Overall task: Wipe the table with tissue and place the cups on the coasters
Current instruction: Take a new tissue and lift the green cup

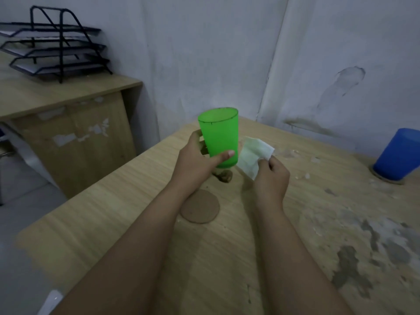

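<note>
Green cup: up in the air over the table, mouth up, long way nearly straight, top tipped a bit left.
Left hand: wrapped round the cup.
Right hand: pinching the tissue.
Empty coaster: just below.
Blue cup: already on its coaster.
Do it well: set the cup flat in the middle.

The place looks like a plain, worn office. A black wire stack of paper trays stands on a side desk of pale wood laminate whose front panel is chipped. The table has the same laminate, flaking on its right part. The whitewashed wall behind is stained and scuffed.
</note>
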`<state>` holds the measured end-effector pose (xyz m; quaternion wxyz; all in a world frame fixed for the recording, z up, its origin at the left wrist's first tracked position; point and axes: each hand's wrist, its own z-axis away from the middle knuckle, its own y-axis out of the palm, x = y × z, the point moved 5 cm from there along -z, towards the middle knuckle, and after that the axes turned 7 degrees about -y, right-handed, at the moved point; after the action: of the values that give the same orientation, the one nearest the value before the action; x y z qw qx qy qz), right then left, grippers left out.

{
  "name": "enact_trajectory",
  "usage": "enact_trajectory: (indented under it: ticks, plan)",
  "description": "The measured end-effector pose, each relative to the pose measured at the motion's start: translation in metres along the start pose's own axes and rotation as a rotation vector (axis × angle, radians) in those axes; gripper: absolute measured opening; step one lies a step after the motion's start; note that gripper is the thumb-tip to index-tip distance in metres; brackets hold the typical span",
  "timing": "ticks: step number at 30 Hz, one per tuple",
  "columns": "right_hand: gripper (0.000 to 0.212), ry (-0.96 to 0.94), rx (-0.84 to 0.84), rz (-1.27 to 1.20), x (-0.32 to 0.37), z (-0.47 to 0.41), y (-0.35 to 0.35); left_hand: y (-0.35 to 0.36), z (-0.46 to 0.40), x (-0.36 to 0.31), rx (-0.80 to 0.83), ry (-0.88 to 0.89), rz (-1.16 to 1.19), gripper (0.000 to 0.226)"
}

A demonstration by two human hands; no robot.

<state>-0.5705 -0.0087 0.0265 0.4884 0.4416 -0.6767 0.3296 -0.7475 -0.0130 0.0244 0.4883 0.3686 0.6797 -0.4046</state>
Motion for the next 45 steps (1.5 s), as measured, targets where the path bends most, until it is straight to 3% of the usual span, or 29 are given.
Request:
enact_trajectory:
  ticks: [5,8,9,19,30,39,45]
  plan:
    - [0.035,0.148,0.027,-0.207,-0.010,-0.002,0.003,-0.002,0.002,-0.010,-0.004,0.018,0.032,0.074]
    - [0.022,0.274,0.059,-0.340,-0.017,0.000,0.011,0.001,0.003,-0.012,0.038,0.026,0.113,0.075]
    - [0.027,0.308,0.078,-0.380,-0.020,0.000,0.014,0.001,0.004,-0.013,0.050,0.027,0.140,0.076]
    - [0.030,0.553,0.389,-0.975,-0.013,0.014,0.033,0.015,0.004,-0.011,0.128,0.054,0.231,0.055]
    - [0.032,0.609,0.476,-1.044,-0.010,0.017,0.036,0.011,0.003,-0.009,0.090,0.075,0.250,0.074]
    - [0.031,0.594,0.541,-1.074,-0.006,0.013,0.032,0.011,0.004,-0.014,0.082,0.094,0.272,0.054]
    - [0.032,0.645,0.404,-1.016,-0.018,0.008,0.028,0.012,0.004,-0.014,0.091,0.081,0.245,0.049]
